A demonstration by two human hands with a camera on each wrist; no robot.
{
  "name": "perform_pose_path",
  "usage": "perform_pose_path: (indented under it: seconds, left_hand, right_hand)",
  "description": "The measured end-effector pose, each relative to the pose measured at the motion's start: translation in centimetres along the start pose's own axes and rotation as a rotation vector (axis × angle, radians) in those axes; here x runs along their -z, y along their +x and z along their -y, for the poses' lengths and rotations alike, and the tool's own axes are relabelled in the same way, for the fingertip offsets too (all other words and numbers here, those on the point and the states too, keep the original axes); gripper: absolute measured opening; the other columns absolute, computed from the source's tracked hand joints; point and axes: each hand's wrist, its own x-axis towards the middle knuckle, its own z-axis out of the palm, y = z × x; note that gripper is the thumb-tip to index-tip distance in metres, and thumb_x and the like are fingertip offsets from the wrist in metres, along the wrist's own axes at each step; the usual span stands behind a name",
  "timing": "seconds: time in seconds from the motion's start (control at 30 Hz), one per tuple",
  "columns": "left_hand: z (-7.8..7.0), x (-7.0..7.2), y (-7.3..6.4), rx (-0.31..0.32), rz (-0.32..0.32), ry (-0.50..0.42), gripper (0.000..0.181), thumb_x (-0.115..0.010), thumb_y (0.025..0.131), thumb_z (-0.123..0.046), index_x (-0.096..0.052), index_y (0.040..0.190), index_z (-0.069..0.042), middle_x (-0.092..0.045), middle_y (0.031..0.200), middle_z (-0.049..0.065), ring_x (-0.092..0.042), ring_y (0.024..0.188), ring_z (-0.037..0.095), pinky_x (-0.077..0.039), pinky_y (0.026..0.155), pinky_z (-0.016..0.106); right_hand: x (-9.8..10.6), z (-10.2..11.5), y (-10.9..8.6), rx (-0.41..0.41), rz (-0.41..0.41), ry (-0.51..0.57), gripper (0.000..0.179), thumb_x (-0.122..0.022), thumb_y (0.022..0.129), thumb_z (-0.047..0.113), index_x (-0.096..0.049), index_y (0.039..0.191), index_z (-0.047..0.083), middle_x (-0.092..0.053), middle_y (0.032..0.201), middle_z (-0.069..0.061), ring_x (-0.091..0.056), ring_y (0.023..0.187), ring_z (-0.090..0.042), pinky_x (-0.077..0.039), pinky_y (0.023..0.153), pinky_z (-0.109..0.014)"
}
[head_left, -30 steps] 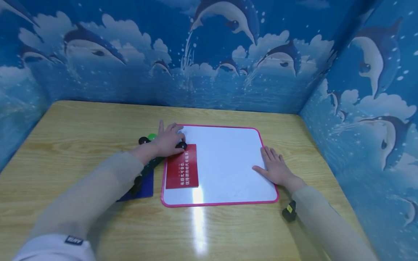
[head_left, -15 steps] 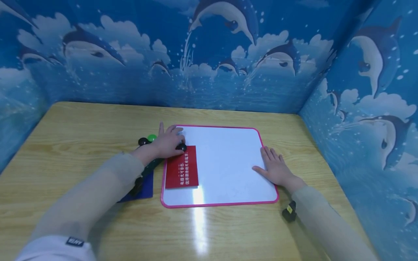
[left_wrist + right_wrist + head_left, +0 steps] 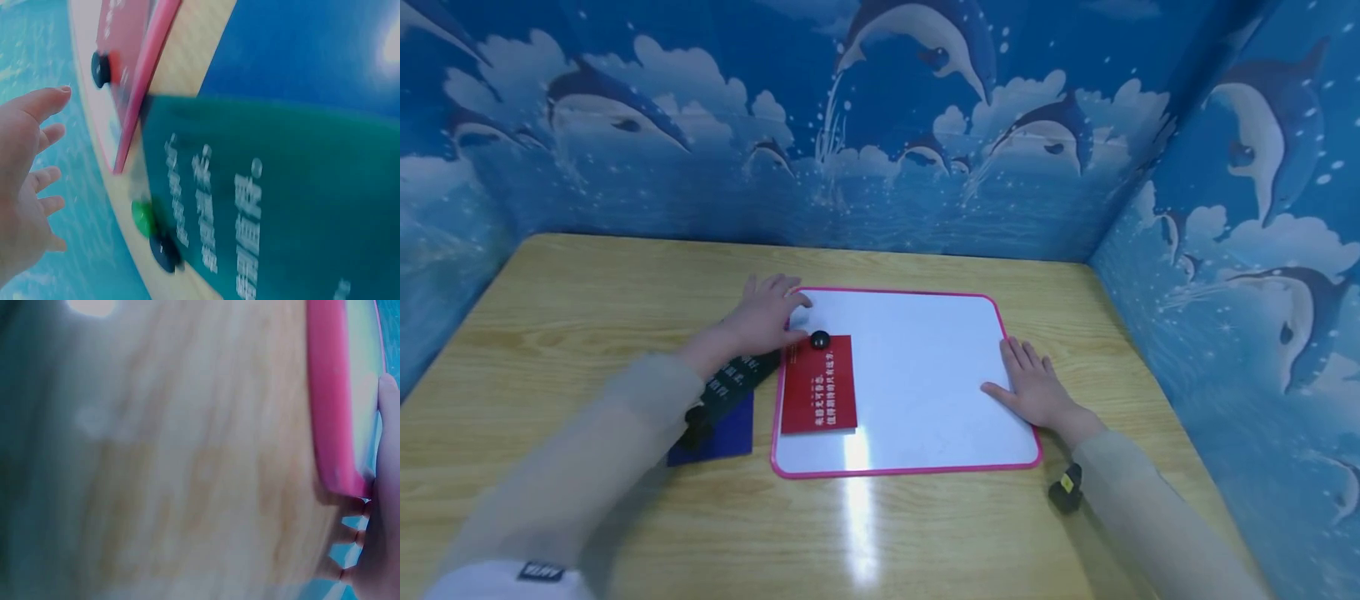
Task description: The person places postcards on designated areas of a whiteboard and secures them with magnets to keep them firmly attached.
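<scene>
The whiteboard [image 3: 925, 375] lies on the desk [image 3: 955, 542], and the red card [image 3: 808, 396] is on its left part, just inside the pink rim. A black magnet [image 3: 820, 340] sits on the card's top edge. The left hand [image 3: 765, 319] is over the whiteboard's upper left corner, fingers spread and holding nothing, its thumb near the magnet; the left wrist view shows the two apart. The right hand [image 3: 1033, 387] rests flat across the whiteboard's right rim, fingers straight and thumb out over the white surface.

The step in hand looks to be fixing the red card with the magnet. To do it well, the left fingers should stay clear of both card and magnet, since a brush could turn the card, while the right hand's light, steady pressure keeps the whiteboard from sliding. A single magnet at the top would probably let the card swivel, so its lower edge deserves a check for squareness with the rim.

Left of the whiteboard, the green card [image 3: 312, 156] overlaps the blue card [image 3: 733, 429], with a green magnet [image 3: 143, 217] and a second black magnet [image 3: 164, 252] at its edge.
</scene>
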Motion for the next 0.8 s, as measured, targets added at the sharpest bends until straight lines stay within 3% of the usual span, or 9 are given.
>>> perform_pose_path:
  seconds: [0.13, 0.43, 0.63, 0.8]
  left_hand:
    - [1.2, 0.9, -0.7, 0.039, -0.047, -0.013, 0.051, -0.068, 0.084, -0.030, -0.053, 0.128, -0.010, -0.030, 0.149, 0.019, -0.020, 0.140, 0.038, -0.007, 0.111, 0.066]
    - [4.2, 2.5, -3.6, 0.038, -0.100, -0.037, 0.046, -0.062, 0.088, -0.027, -0.052, 0.126, -0.002, -0.030, 0.146, 0.027, -0.023, 0.135, 0.046, -0.012, 0.108, 0.069]
    - [5.6, 2.6, -4.9, 0.087, -0.074, -0.053, 0.048, -0.062, 0.088, -0.026, -0.051, 0.127, 0.000, -0.029, 0.145, 0.030, -0.024, 0.135, 0.047, -0.017, 0.109, 0.065]
    - [6.5, 2.5, -6.1, 0.134, -0.001, -0.064, 0.056, -0.062, 0.088, -0.032, -0.048, 0.129, 0.002, -0.027, 0.144, 0.034, -0.024, 0.133, 0.051, -0.019, 0.108, 0.065]
  right_hand:
    - [0.1, 0.1, -0.1, 0.002, -0.003, 0.005, 0.092, -0.039, 0.090, 0.063, -0.006, 0.149, 0.001, -0.006, 0.156, -0.022, -0.004, 0.142, -0.046, -0.004, 0.111, -0.067]
    - [0.1, 0.0, 0.0, -0.003, 0.001, 0.002, 0.093, -0.039, 0.089, 0.064, -0.006, 0.149, 0.001, -0.006, 0.156, -0.022, -0.004, 0.142, -0.046, -0.004, 0.111, -0.067]
    - [0.0, 0.1, -0.1, -0.006, 0.007, 0.007, 0.093, -0.039, 0.089, 0.065, -0.006, 0.149, 0.001, -0.006, 0.156, -0.023, -0.003, 0.142, -0.046, -0.003, 0.110, -0.068]
    - [0.1, 0.2, -0.1, -0.007, 0.006, 0.008, 0.093, -0.039, 0.089, 0.064, -0.006, 0.149, 0.001, -0.006, 0.156, -0.022, -0.003, 0.142, -0.046, -0.003, 0.111, -0.067]
